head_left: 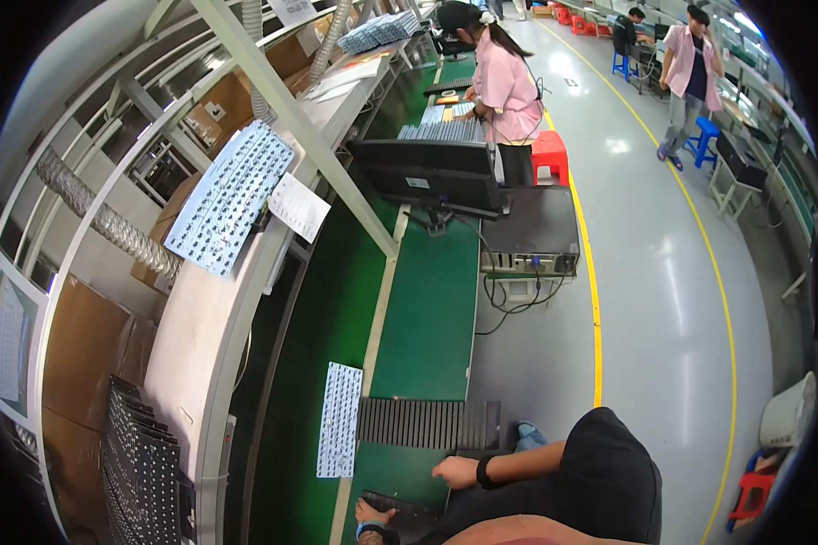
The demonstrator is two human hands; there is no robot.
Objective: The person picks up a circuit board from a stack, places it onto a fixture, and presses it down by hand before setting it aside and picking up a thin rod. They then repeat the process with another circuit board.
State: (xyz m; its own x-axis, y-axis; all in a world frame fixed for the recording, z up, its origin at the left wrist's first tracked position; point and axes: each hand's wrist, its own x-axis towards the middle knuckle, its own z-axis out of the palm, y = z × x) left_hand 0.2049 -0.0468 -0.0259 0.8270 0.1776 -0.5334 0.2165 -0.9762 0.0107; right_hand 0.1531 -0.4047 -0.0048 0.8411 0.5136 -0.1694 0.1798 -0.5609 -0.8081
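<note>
At the person's nine o'clock stood a row of thin black perforated plates [141,468] beside the pale shelf; at eleven, higher up, a pile of light-blue perforated plates [232,195] lay on it. Nearer, at eleven o'clock from the left hand [375,511], a single light-blue rectangular plate with rows of cut-outs [339,422] lay flat on the green belt surface [309,354]. The left hand rested on the end of a dark flat piece [415,516]; whether its fingers were clamped on it could not be told. At one o'clock from that hand, a black slotted rack [413,423] lay across the green bench, with no plate discernible in its slots. The right hand [454,470], at two o'clock, had its fingers loosely curled, with nothing seen in its grasp; its closure was unclear. The work seemed at an early stage: one plate laid out, many remaining piled.
</note>
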